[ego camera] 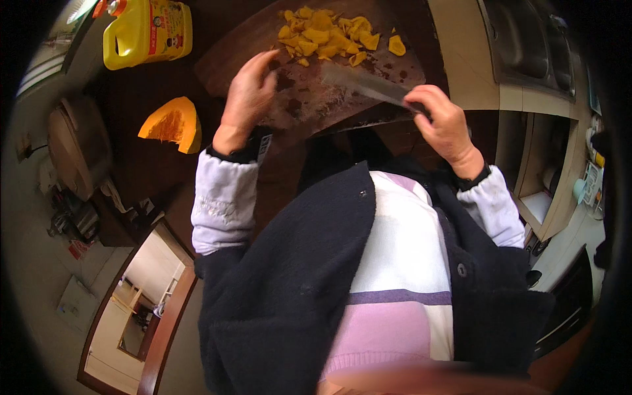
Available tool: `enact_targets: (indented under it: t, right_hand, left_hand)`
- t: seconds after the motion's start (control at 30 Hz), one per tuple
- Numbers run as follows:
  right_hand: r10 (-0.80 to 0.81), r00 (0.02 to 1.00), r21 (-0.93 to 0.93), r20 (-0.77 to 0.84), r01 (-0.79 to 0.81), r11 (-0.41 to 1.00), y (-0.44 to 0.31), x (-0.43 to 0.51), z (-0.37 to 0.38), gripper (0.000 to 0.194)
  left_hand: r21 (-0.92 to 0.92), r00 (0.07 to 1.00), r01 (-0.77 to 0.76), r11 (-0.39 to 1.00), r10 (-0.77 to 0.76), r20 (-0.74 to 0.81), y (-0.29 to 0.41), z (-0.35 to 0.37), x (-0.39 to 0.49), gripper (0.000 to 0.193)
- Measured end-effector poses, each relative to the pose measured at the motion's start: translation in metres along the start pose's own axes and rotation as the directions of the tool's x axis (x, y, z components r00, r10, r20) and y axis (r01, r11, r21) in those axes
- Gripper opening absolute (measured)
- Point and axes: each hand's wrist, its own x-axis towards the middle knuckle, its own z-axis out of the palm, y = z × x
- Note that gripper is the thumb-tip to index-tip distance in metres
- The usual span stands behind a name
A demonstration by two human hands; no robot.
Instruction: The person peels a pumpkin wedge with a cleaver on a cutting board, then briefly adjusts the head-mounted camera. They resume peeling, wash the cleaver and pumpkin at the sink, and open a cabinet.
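A knife [368, 85] with a broad metal blade is in my right hand [442, 126], its blade pointing left over the board and slightly blurred. My left hand [249, 94] is raised at the board's left part, fingers apart, with nothing seen in it. On the worn cutting board [306, 106] lies a heap of orange-yellow pumpkin pieces [321, 37], beyond the blade. One slice [396, 45] lies apart at the right of the heap. A larger pumpkin wedge [190, 121] rests on the dark surface left of my left hand.
A yellow plastic jug [170, 32] stands at the upper left. To the right of the board are a pale counter edge [466, 64] and a metal sink [518, 39]. Open shelving [535, 153] is below the sink. A brown rounded object [81, 143] is at the far left.
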Motion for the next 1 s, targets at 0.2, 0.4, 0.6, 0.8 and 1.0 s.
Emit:
enact_targets:
  t: [0.2, 0.4, 0.6, 0.8, 1.0]
  right_hand:
    - [0.332, 0.916, 0.044, -0.224, -0.33, 0.943, 0.018, -0.021, 0.011, 0.024]
    - [0.138, 0.958, -0.215, -0.252, -0.195, 0.957, 0.011, 0.007, 0.036, 0.027]
    - [0.095, 0.969, 0.026, -0.229, -0.091, 0.995, -0.011, 0.041, 0.054, 0.025]
    - [0.536, 0.843, 0.597, -0.035, -0.413, 0.688, 0.022, 0.009, 0.039, 0.027]
    - [0.656, 0.75, 0.816, 0.091, -0.434, 0.382, 0.04, -0.015, 0.072, 0.021]
  left_hand:
    - [-0.007, 0.952, 0.304, 0.953, -0.304, -0.04, -0.008, 0.019, -0.034, 0.023]
    - [-0.071, 0.99, 0.124, 0.99, -0.118, 0.082, 0.036, 0.075, -0.028, 0.032]
    - [-0.03, 0.998, -0.065, 0.997, 0.064, -0.015, 0.051, 0.089, 0.008, 0.045]
    - [-0.125, 0.956, 0.039, 0.991, -0.074, -0.284, 0.0, 0.035, -0.003, 0.028]
    - [0.116, 0.922, 0.011, 0.993, 0.035, -0.386, -0.039, 0.042, 0.014, 0.063]
